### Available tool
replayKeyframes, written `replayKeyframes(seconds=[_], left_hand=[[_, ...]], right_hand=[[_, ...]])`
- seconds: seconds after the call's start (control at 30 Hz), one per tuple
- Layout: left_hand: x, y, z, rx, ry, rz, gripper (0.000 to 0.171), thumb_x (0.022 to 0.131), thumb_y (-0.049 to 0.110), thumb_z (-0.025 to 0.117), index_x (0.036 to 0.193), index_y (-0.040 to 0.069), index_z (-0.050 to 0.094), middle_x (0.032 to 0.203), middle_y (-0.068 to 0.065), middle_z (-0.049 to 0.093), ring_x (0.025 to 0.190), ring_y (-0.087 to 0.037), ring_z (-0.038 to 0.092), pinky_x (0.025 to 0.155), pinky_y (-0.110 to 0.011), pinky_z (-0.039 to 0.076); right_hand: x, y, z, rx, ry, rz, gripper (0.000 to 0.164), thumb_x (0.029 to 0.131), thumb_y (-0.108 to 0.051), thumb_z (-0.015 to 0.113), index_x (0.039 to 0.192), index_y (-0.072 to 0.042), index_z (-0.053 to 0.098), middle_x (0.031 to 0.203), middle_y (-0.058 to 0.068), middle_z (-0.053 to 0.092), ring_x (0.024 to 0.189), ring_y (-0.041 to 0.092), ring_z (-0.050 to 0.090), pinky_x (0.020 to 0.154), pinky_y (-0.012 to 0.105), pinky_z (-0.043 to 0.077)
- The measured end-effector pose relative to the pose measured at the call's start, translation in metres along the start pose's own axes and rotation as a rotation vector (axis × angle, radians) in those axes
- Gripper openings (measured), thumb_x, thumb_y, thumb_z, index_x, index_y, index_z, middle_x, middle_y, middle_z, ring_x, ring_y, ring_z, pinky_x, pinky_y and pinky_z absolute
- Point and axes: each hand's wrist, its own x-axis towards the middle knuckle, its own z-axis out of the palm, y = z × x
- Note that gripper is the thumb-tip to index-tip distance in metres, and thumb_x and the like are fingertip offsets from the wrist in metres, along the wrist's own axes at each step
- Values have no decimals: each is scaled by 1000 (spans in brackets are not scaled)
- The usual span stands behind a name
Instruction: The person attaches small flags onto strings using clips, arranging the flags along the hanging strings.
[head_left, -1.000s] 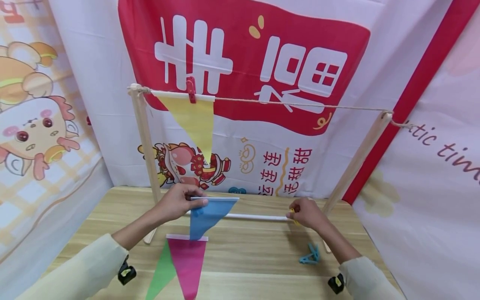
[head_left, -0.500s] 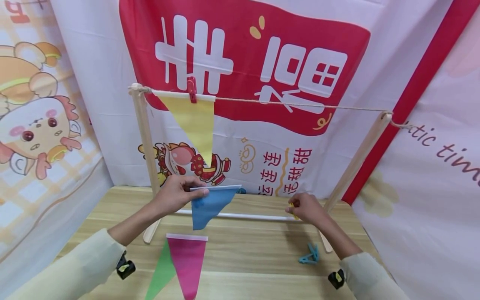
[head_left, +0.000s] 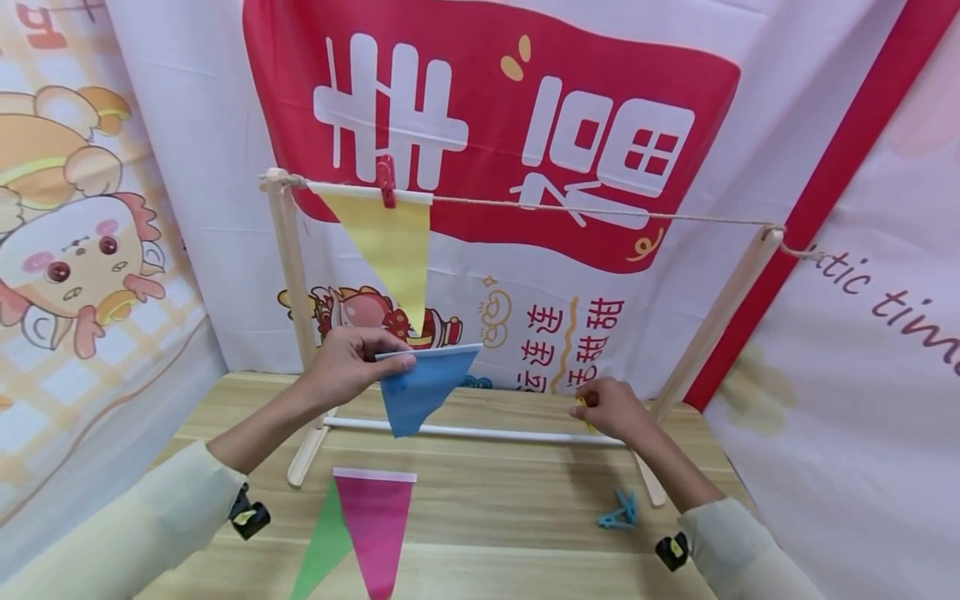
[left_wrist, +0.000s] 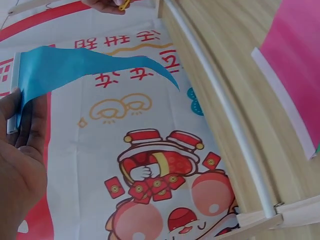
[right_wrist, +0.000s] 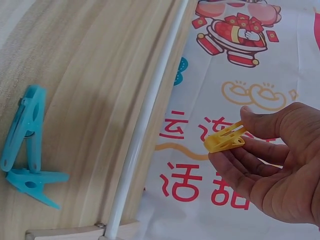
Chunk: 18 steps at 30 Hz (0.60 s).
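My left hand (head_left: 351, 365) pinches a blue triangular pennant (head_left: 420, 387) by the left end of its white top strip; the pennant's tip hangs loose and curls. In my right hand (head_left: 613, 408) a yellow clothespin (right_wrist: 226, 141) is held between thumb and fingers, as the right wrist view shows. Above the left hand, a yellow pennant (head_left: 393, 242) hangs from a twine line (head_left: 600, 211), fixed by a red clothespin (head_left: 387, 182). Two blue clothespins (head_left: 621, 510) lie on the table below the right hand. A pink pennant (head_left: 375, 525) lies partly over a green pennant (head_left: 321, 542) at front left.
The twine runs between a left wooden post (head_left: 291, 275) and a right wooden post (head_left: 712, 325). A white rod (head_left: 517, 435) joins the posts low down, close over the wooden table (head_left: 495, 508). A printed cloth (head_left: 465, 275) hangs right behind the frame.
My left hand has risen with the blue pennant, away from the pink one. My right hand has lifted slightly, still holding the yellow clothespin.
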Motion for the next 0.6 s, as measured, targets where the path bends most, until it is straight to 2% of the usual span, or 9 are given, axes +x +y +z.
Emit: replayKeyframes(seconds=[0.4,0.5,0.6], left_hand=[[13,11,-10,-35,47,153,13,97,8,89,108,1,87,92,-18,83,74,-12,81,69,-28,69],[18,15,-13,-40,75,152,15,97,8,90,109,0,87,96,-20,83,76,-12,81,73,-26,69],[23,17,-16,-53,93,116,19,98,11,90,112,-1,87,103,-22,82,81,-15,82,79,-27,70]], right_hand=[[3,-7,-3,-18,12,-3,33,100,-22,86,118,6,81,97,12,78,84,20,65,75,37,56],[5,-9,-5,-26,16,-1,34,100,-22,86,120,6,81,99,13,79,85,20,67,77,38,58],[5,-10,-5,-34,20,7,34,100,-23,86,120,5,81,101,13,79,87,20,68,78,38,59]])
